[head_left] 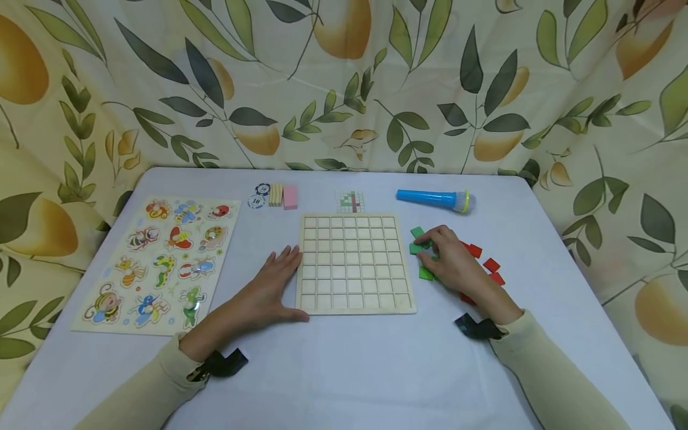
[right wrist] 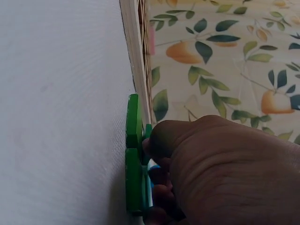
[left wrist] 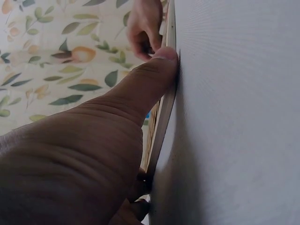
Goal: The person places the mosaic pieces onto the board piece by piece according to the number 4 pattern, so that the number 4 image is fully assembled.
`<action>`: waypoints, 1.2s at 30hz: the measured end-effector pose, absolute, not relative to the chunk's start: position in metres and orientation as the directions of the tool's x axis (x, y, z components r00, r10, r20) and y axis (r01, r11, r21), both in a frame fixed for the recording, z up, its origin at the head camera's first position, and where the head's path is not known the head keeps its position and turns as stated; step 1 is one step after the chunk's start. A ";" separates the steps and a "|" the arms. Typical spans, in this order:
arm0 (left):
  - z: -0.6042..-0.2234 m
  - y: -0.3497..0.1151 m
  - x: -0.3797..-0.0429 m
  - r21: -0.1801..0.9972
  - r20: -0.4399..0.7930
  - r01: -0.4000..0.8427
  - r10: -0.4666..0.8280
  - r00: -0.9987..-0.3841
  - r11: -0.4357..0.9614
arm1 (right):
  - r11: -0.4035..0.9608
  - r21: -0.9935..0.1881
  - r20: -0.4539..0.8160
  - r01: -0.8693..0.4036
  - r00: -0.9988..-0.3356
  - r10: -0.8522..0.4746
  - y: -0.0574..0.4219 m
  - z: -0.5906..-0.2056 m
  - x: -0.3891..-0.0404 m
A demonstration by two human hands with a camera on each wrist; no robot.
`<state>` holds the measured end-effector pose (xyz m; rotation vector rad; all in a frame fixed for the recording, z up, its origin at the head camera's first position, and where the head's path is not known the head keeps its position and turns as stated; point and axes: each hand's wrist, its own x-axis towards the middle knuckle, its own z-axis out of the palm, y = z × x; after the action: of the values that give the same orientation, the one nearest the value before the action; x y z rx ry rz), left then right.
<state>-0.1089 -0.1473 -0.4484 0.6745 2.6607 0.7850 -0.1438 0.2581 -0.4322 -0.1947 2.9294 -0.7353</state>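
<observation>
Touching the green tiles with bent fingers, the right hand appears to be at the picking-up stage — though whether it pinches 1 of them cannot be told. The left hand lies spread and grasps nothing, its fingertips and thumb against the grid board, probably to steady it. The green tiles lie just right of the board, whose cells hold none. The next move likely calls for lifting 1 tile cleanly and laying it flat in a cell, perhaps guided by the small patterned card. The tiles are thin, flat and straight-edged — red tiles lie farther right — while the board looks like pale wood on fine-woven white cloth.
</observation>
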 end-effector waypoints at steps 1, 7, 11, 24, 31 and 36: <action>-0.449 -0.147 -0.109 0.568 -0.137 0.353 0.508 -0.850 0.744 | 0.872 -0.480 -0.083 -0.093 -0.985 -0.151 0.258 -0.432 -0.143; -0.449 -0.147 -0.107 0.567 -0.128 0.361 0.512 -0.849 0.741 | 0.874 -0.476 -0.095 -0.096 -0.983 -0.159 0.255 -0.431 -0.140; -0.450 -0.149 -0.105 0.577 -0.129 0.352 0.508 -0.852 0.737 | 0.886 -0.451 -0.098 -0.105 -0.981 -0.166 0.254 -0.431 -0.140; -0.451 -0.152 -0.108 0.569 -0.112 0.373 0.518 -0.848 0.733 | 0.824 -0.466 0.044 -0.321 -0.939 -0.341 0.231 -0.397 -0.146; -0.453 -0.153 -0.112 0.577 -0.106 0.381 0.529 -0.842 0.722 | 0.841 -0.366 -0.051 -0.398 -0.894 -0.446 0.192 -0.390 -0.198; -0.454 -0.152 -0.112 0.572 -0.096 0.404 0.547 -0.831 0.714 | 0.843 -0.343 -0.115 -0.414 -0.872 -0.475 0.174 -0.397 -0.226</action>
<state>-0.1120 -0.1524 -0.4543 0.7535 2.6623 0.7993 -0.2263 0.1736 -0.3966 -0.6887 2.8258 -0.4598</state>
